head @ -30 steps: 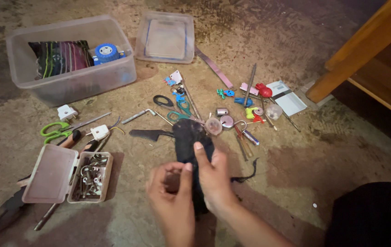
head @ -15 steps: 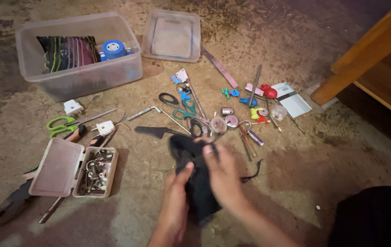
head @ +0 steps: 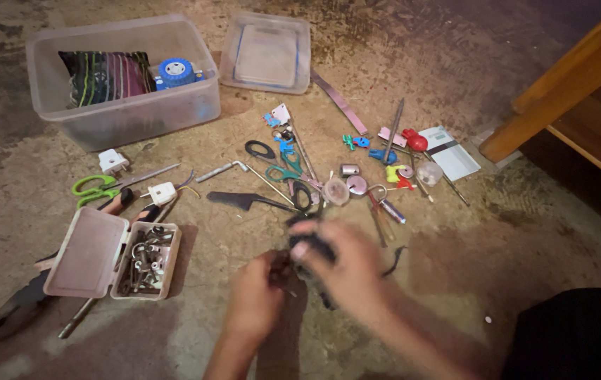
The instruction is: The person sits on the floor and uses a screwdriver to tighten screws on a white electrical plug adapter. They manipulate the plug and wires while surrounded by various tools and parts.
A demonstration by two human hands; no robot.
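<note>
A striped cloth and a blue wheel are kept in the large clear bin. Screws are held in the small open box. A dark object is gripped between the blurred left hand and right hand, above bare floor.

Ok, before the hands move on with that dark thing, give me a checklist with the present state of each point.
1. Both hands on the dark object: ok; left hand and right hand are on it.
2. Grip readable: cannot tell, motion blur.
3. What the object is: cannot tell.
4. Small parts box open and upright beside the left hand: ok.
5. Green scissors apart from the hands: ok.
6. Floor beyond the hands free of tools: not ok, loose tools lie close.
</note>
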